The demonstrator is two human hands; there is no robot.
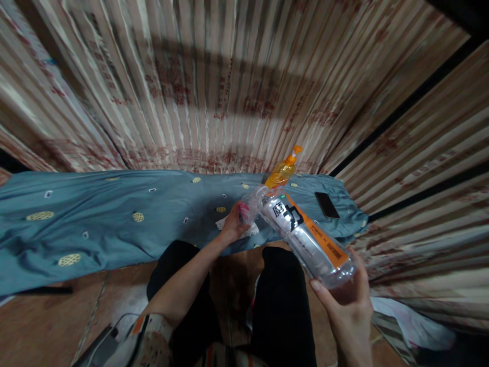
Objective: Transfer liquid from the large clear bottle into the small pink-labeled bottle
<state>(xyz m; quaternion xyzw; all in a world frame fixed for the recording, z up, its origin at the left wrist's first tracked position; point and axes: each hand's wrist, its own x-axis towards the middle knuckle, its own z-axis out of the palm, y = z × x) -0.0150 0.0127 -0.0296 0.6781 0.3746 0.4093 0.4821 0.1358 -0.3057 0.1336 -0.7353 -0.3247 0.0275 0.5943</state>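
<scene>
My right hand (349, 300) is wrapped round the base of a large clear plastic bottle (305, 234) with a silver and orange label. The bottle tilts with its neck up and to the left, at the mouth of a small clear bottle (250, 206). Around that small bottle, which shows some pink, my left hand (234, 224) is closed. Whether the two mouths touch, I cannot tell. Behind them lies or leans an orange pump bottle (280, 174), its lower part hidden. A white lacy cloth (251, 232) is under my left hand.
A blue cloth with yellow pineapple prints (114, 219) covers the long low surface before me. On its right side lies a dark phone (327, 205). A pleated patterned curtain (214, 92) hangs behind and to the right. My knees are close to the front edge.
</scene>
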